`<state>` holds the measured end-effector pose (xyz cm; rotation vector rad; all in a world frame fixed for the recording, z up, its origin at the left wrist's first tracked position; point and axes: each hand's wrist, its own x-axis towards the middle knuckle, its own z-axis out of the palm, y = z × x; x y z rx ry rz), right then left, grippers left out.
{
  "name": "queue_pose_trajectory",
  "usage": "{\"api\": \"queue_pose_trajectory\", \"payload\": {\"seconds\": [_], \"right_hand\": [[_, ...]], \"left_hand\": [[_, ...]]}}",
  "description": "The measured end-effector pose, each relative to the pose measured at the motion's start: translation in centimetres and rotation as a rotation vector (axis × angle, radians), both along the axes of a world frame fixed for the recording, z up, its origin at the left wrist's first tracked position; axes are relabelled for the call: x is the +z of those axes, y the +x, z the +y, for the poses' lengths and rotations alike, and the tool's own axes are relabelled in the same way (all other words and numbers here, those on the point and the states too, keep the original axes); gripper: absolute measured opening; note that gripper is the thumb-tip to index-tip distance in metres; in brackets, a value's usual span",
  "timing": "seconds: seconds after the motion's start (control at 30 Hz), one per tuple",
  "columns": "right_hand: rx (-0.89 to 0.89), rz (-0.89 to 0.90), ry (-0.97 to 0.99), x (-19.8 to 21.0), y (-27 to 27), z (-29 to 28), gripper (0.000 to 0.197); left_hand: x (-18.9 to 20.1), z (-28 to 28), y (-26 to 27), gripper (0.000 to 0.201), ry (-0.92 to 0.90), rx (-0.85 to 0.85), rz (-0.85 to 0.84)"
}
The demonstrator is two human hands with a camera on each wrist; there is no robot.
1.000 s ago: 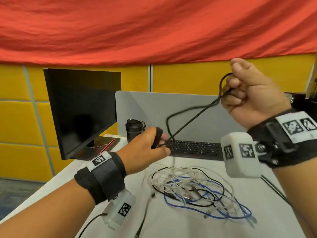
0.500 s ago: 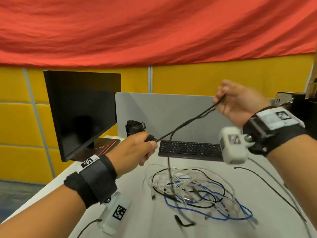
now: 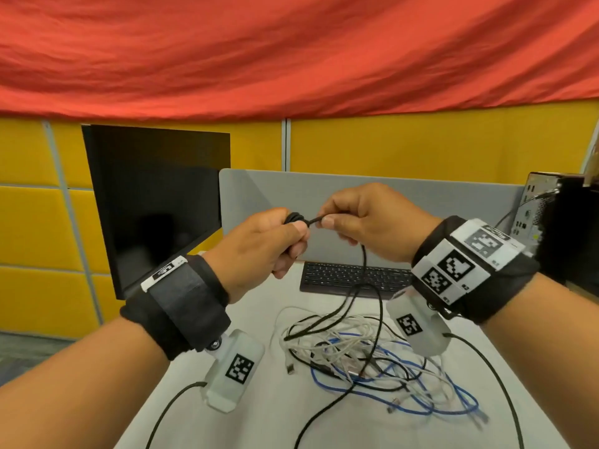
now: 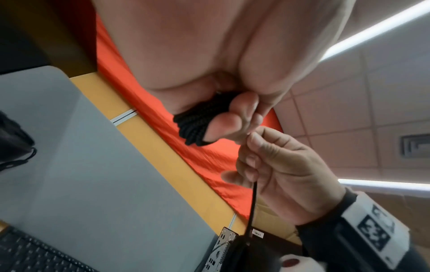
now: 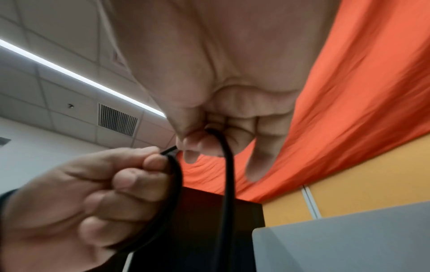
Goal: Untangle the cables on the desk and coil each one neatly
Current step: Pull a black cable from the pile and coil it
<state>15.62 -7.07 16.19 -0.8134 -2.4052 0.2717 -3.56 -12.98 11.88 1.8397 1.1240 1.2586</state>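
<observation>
both hands work one black cable (image 3: 363, 270) above the desk (image 3: 265, 416): left hand (image 3: 259, 251) clenches the wound coil (image 4: 193, 125) so it holds shape, right hand (image 3: 366, 222) pinches the strand beside it, feeding slack from the tangle (image 3: 372, 354) below.

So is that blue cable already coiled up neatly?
No, the blue cable lies loose on the desk, tangled with white cables in a heap.
</observation>
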Motion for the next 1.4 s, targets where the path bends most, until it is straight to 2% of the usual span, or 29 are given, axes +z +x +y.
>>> {"api": "queue_pose_trajectory", "payload": {"seconds": [0.13,0.27,0.37,0.4,0.47,0.53,0.57,0.6,0.67,0.73,0.77,0.8,0.83,0.93,1.0,1.07,1.1,1.17,1.23,1.3,1.37,1.4], "right_hand": [[-0.074,0.114,0.075,0.7,1.3,2.0,0.015],[-0.131,0.289,0.089,-0.1,1.9,3.1,0.019],[-0.037,0.385,-0.009,-2.6,1.2,2.1,0.017],[-0.006,0.418,-0.035,-3.5,0.8,1.4,0.017],[0.051,0.421,-0.075,-4.9,-0.2,-0.2,0.017],[0.126,0.328,-0.124,-6.0,-1.2,-2.1,0.014],[0.159,0.252,-0.138,-6.4,-1.6,-3.0,0.013],[0.172,0.168,-0.130,-6.5,-1.9,-3.7,0.014],[0.134,0.018,-0.077,-5.7,-1.7,-4.5,0.016],[0.044,-0.106,0.009,-4.1,-1.0,-4.4,0.017],[-0.023,-0.182,0.080,-3.3,-0.5,-4.2,0.018],[-0.096,-0.251,0.155,-2.6,0.0,-3.9,0.019],[-0.160,-0.293,0.209,-2.0,0.5,-3.5,0.021],[-0.259,-0.218,0.196,-0.7,2.2,-2.0,0.021],[-0.231,-0.029,0.047,-0.2,3.0,-0.6,0.019],[-0.161,0.229,-0.188,-0.3,3.1,1.0,0.018],[-0.158,0.327,-0.279,-0.6,3.0,1.6,0.019],[-0.182,0.428,-0.409,-2.1,2.0,2.3,0.020],[-0.186,0.430,-0.516,-4.2,0.8,2.1,0.021],[-0.130,0.342,-0.548,-6.4,-0.3,0.7,0.022],[-0.010,0.224,-0.503,-7.9,-1.5,-1.6,0.023],[0.054,0.166,-0.467,-8.2,-2.1,-2.7,0.023]], "left_hand": [[-0.9,-1.0,-0.7,0.022,-0.144,-0.067,-0.159],[-1.7,-3.3,0.0,0.014,-0.359,-0.381,-0.435],[0.2,-3.9,0.1,0.010,-0.342,-0.676,-0.749],[1.1,-3.8,0.2,0.010,-0.305,-0.698,-0.853],[2.5,-3.1,0.8,0.010,-0.172,-0.530,-1.009],[3.2,-2.1,1.7,0.013,-0.023,-0.234,-1.062],[3.3,-1.6,1.9,0.014,0.060,-0.077,-1.002],[3.2,-1.1,1.9,0.014,0.142,0.091,-0.845],[2.3,-0.2,1.5,0.016,0.298,0.390,-0.270],[0.5,0.5,0.9,0.017,0.394,0.476,0.342],[-0.4,0.8,0.6,0.017,0.387,0.474,0.546],[-1.0,0.9,0.3,0.016,0.349,0.462,0.647],[-1.4,0.9,0.0,0.017,0.283,0.437,0.643],[-2.4,0.4,-1.4,0.026,0.075,0.332,0.434],[-3.1,-0.6,-2.0,0.029,0.011,0.263,0.447],[-3.8,-1.7,-1.6,0.031,-0.068,0.121,0.394],[-4.0,-2.1,-1.0,0.030,-0.114,0.026,0.292],[-3.5,-3.2,0.0,0.026,-0.186,-0.154,-0.039],[-2.0,-3.5,0.9,0.025,-0.178,-0.292,-0.414],[-0.4,-2.9,1.3,0.020,-0.088,-0.277,-0.703],[1.0,-1.7,1.5,0.016,-0.018,-0.145,-0.837],[1.2,-0.9,1.4,0.015,0.014,-0.036,-0.778]]}}
